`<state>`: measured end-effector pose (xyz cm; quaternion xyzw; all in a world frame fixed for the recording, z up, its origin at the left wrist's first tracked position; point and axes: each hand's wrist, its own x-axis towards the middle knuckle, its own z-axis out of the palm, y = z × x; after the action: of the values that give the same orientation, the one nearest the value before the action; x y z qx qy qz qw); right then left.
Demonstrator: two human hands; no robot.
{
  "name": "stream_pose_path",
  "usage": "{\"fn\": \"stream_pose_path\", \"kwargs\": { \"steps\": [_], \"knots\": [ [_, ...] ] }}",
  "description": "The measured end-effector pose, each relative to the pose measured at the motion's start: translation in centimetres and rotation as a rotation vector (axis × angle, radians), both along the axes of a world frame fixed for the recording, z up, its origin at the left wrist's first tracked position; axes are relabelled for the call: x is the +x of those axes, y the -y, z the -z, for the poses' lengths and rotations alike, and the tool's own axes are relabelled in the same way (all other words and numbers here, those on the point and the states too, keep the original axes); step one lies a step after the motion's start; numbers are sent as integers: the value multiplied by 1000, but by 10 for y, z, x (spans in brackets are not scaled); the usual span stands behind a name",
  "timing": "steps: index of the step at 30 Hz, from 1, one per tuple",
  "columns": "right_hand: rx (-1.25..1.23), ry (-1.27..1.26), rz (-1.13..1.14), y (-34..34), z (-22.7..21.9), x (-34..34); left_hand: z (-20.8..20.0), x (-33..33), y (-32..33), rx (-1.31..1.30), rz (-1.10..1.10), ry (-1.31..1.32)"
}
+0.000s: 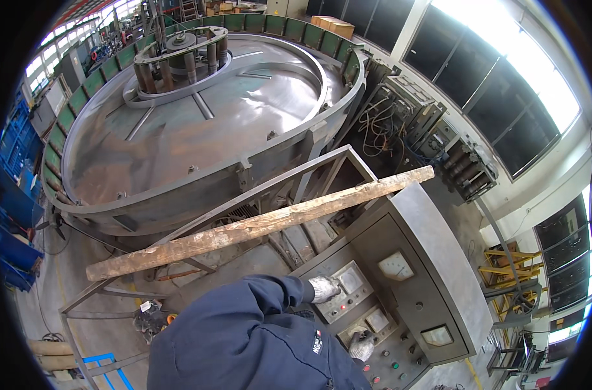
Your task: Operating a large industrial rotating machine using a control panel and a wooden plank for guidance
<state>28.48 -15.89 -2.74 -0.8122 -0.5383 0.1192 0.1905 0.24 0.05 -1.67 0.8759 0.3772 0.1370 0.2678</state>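
Observation:
My left hand (323, 289), in a pale, worn work glove, rests on the upper inset plate of a grey metal control panel (325, 263). Its fingers curl together beside a square meter (351, 280), hiding whatever they grip. Lower down, my right hand (361, 346), gloved alike, closes on a small dark knob (356, 335) below another meter (376, 320). A small red light (342, 307) shows between the two hands. Red push buttons (376, 379) and a green button (394, 365) sit close to my right hand. Dark blue sleeves (244, 325) cover both arms.
A long wooden pole (263, 226) lies across a metal railing (205, 218), reaching the cabinet top (432, 227). Beyond stands a huge round metal machine (198, 143) with a green-sided rim. Cables (380, 123) hang near the windows; a yellow steel frame (510, 270) stands at right.

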Motion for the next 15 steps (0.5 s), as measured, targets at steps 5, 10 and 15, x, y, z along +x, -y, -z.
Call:
{"fn": "stream_pose_path", "kwargs": {
  "steps": [5,10,15],
  "knots": [
    [56,-18,6,0,-1,-4,-7,-1,0,7,11,0],
    [82,7,-17,2,10,2,-5,-1,0,7,21,20],
    [71,3,-21,1,7,0,-7,-2,-1,-22,22,25]
  ]
}}
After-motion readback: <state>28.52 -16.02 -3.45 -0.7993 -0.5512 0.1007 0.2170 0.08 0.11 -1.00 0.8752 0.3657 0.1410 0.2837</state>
